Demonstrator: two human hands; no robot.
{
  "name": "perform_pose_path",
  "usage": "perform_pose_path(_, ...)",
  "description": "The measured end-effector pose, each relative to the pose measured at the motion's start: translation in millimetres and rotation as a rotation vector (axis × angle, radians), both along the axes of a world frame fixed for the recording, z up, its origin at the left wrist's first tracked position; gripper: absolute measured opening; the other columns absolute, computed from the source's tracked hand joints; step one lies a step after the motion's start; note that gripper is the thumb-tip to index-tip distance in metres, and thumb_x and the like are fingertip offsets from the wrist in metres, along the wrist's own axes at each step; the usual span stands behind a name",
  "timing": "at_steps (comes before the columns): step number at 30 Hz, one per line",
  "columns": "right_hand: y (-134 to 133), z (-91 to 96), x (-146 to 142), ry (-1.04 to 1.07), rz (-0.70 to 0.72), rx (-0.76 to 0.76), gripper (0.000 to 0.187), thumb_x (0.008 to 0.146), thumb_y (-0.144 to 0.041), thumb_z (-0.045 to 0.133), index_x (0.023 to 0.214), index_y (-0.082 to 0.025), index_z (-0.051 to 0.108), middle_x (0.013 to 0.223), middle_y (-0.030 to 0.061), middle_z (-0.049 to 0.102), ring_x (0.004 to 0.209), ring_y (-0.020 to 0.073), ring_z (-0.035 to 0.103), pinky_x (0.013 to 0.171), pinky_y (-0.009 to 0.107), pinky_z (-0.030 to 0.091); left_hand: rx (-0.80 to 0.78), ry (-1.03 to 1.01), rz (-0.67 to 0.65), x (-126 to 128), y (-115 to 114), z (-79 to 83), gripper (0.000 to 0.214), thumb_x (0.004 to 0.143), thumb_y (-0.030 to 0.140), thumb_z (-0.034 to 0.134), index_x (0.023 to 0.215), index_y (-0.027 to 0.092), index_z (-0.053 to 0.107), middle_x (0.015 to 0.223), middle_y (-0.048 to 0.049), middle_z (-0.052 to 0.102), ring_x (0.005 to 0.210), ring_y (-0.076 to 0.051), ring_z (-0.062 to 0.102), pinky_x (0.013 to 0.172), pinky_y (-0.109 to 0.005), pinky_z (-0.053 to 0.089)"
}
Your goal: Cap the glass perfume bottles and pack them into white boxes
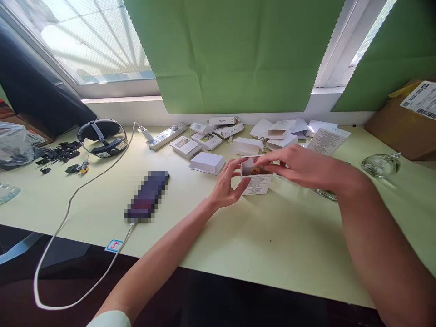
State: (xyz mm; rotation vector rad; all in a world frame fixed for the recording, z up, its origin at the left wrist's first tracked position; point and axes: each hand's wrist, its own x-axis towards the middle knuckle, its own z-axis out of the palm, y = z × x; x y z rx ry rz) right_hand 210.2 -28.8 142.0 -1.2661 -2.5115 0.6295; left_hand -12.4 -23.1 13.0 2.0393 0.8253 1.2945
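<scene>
A small white cardboard box [258, 185] with printed text on its front stands on the table, its top uncovered. Inside it a round gold-coloured piece [255, 170] shows; the rest of the contents is hidden. My left hand [229, 185] grips the box from the left, thumb on the front and fingers at the back edge. My right hand [299, 165] reaches over from the right, its fingers on the box's top and right edges. Under my right wrist lies a clear glass object [327, 195], partly covered.
Behind the hands lie several white boxes [207, 162], opened cartons [281, 129] and a printed card [327, 141]. A glass bottle [380, 164] and a brown carton [405, 122] are at right. Left: phone [146, 195], cable [70, 204], power strip [166, 136], headset [104, 138], black parts [63, 152].
</scene>
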Motion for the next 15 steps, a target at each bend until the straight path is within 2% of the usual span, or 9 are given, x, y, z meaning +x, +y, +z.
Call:
perform_pose_path(3,3.0,8.1,19.0,0.028,-0.12,0.01,0.029,0.092,-0.047,0.053,0.11,-0.032,0.07,0.103,0.004,0.073,0.086,0.0251,0.066,0.068,0.035,0.048,-0.048,-0.061,-0.041,-1.9,1.6,1.4,0.037,0.097,0.038,0.049,0.133,0.03,0.051,0.127,-0.0092,0.053,0.112,-0.022,0.054,0.094,-0.038,0.051)
perform_pose_path(5,8.0,7.4,28.3,0.04,-0.168,-0.031,0.033,0.09,-0.051,0.056,0.114,-0.031,0.066,0.097,0.0046,0.072,0.081,0.0242,0.066,0.065,0.035,0.048,-0.064,-0.098,-0.036,-2.5,3.0,2.2,0.032,0.099,0.039,0.044,0.127,0.029,0.056,0.119,-0.0081,0.056,0.108,-0.021,0.054,0.091,-0.036,0.05)
perform_pose_path(8,17.0,-0.9,33.5,0.031,-0.101,-0.254,0.039,0.089,-0.055,0.054,0.118,-0.029,0.061,0.087,0.0042,0.071,0.076,0.0221,0.064,0.06,0.032,0.047,-0.08,-0.113,-0.017,-1.7,4.5,3.1,0.031,0.099,0.041,0.044,0.123,0.029,0.059,0.112,-0.0074,0.057,0.103,-0.021,0.053,0.086,-0.032,0.05)
perform_pose_path(11,24.3,-11.0,32.1,0.089,0.02,-0.451,0.038,0.089,-0.057,0.054,0.113,-0.028,0.061,0.091,0.0041,0.07,0.081,0.02,0.064,0.062,0.031,0.05,-0.13,-0.11,-0.034,-0.3,4.8,3.9,0.032,0.098,0.042,0.048,0.126,0.03,0.057,0.113,-0.0069,0.056,0.102,-0.02,0.053,0.087,-0.031,0.049)
perform_pose_path(15,29.5,-19.6,28.2,0.152,0.083,-0.55,0.038,0.089,-0.053,0.055,0.119,-0.028,0.055,0.09,0.0032,0.067,0.082,0.019,0.063,0.063,0.03,0.053,-0.19,-0.12,-0.042,0.1,5.2,5.1,0.034,0.096,0.04,0.052,0.129,0.029,0.053,0.112,-0.0058,0.054,0.095,-0.016,0.052,0.088,-0.029,0.048)
